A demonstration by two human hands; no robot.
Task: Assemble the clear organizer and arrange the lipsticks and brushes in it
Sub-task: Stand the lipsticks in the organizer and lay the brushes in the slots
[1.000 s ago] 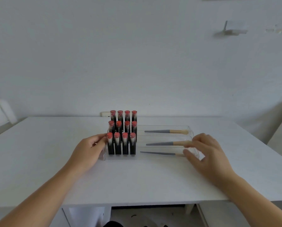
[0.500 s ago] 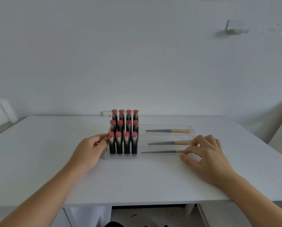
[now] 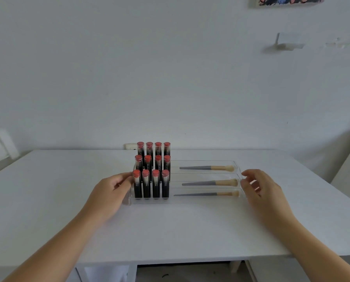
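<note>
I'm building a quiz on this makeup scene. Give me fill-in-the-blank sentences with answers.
The lipsticks stand in ___ rows of four.
The clear organizer holds ___ brushes lying flat.
The brushes' bristles point toward the person's ___ hand.
The left hand touches the organizer's ___ end.

Answers: three; three; right; left

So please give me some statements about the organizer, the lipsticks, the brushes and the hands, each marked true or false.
1. The clear organizer holds twelve lipsticks in three stepped rows. True.
2. The three brushes stand upright. False: they lie flat, one per tier.
3. The brush heads point to the right. True.
4. The right hand grips a brush. False: it holds nothing, beside the organizer's right end.
5. The left hand is at the organizer's left end. True.
</note>
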